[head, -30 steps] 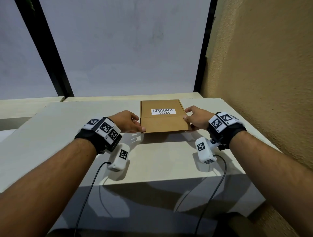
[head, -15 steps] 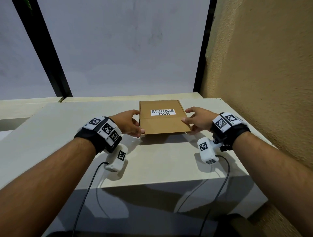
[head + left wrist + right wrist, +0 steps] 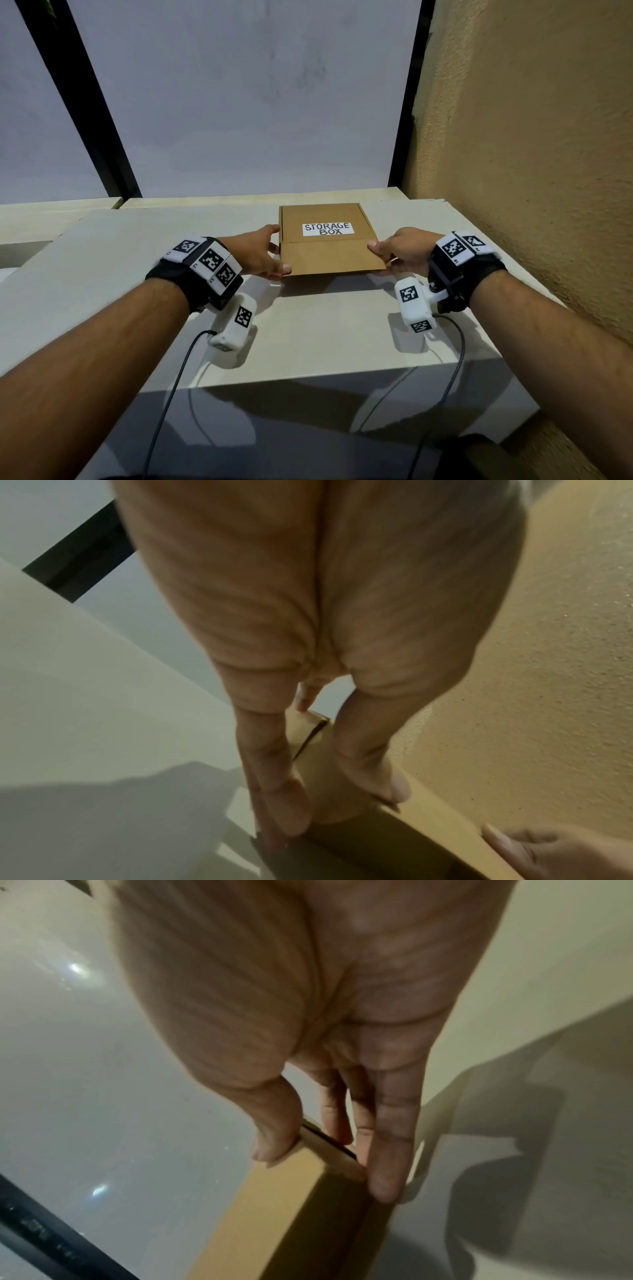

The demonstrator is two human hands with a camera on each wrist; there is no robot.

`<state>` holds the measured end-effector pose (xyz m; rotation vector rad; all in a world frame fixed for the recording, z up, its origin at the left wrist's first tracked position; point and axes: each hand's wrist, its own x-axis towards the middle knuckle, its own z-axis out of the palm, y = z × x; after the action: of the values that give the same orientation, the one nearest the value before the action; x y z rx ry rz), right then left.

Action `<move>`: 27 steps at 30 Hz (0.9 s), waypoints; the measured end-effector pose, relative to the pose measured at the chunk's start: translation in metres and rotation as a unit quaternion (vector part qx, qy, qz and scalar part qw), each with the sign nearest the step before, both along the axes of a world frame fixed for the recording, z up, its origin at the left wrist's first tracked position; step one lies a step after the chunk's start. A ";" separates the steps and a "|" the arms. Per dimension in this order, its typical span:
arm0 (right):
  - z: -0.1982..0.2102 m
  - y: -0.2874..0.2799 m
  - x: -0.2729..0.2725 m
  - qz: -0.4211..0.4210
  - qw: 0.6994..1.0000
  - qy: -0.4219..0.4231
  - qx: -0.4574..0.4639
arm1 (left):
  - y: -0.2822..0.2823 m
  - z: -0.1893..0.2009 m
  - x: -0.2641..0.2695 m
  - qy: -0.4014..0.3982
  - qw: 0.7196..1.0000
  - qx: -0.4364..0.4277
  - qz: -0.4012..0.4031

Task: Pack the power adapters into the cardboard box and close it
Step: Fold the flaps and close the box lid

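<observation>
The brown cardboard box (image 3: 329,257), labelled "STORAGE BOX", is closed with its lid flat, far on the pale table (image 3: 325,335). My left hand (image 3: 279,250) grips its left side, thumb on the lid's near corner and fingers along the side wall. My right hand (image 3: 378,257) grips the right side the same way. In the left wrist view my left hand (image 3: 342,804) pinches the box (image 3: 325,785). The right wrist view has my right hand (image 3: 327,1168) with thumb above and fingers below the box (image 3: 291,1218). A shadow lies under the front edge. No power adapters are in view.
A rough tan wall (image 3: 531,171) runs close along the table's right side. Grey panels with black posts (image 3: 407,102) stand behind the table. The table's front edge (image 3: 308,380) lies near my forearms, and cables hang from both wrist cameras.
Both hands have shifted their hold on the box sides, the left forefinger now reaching farther back. The box has come slightly towards me, still closed.
</observation>
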<state>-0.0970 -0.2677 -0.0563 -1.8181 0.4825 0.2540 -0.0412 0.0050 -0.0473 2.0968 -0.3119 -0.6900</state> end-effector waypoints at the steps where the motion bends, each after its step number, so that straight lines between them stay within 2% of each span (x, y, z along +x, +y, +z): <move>1: -0.001 -0.001 0.001 -0.005 1.000 0.004 0.007 | 0.000 0.001 -0.001 -0.002 1.000 0.003 -0.002; 5: -0.004 -0.002 0.003 -0.015 0.999 0.012 0.027 | 0.000 0.002 0.000 0.022 1.000 -0.004 0.015; 7: -0.005 -0.002 0.004 -0.019 0.999 0.013 0.044 | 0.003 0.003 0.000 0.034 0.999 0.020 0.019; 9: -0.005 -0.001 0.003 -0.022 0.998 0.015 0.053 | 0.007 0.004 0.001 0.021 0.997 0.076 -0.018; 11: -0.005 -0.002 0.003 -0.025 0.998 0.014 0.055 | 0.009 0.004 0.001 0.014 0.996 0.082 -0.036; 18: -0.002 0.000 -0.003 0.010 0.999 0.045 -0.016 | 0.010 0.003 -0.003 -0.007 0.995 0.096 -0.042; 27: 0.000 0.002 -0.008 0.018 0.998 0.045 -0.036 | 0.014 0.006 -0.007 -0.038 0.985 0.151 -0.080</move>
<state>-0.1046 -0.2660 -0.0559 -1.8923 0.5293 0.3483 -0.0483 0.0188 -0.0410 2.4089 -0.4446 -0.7927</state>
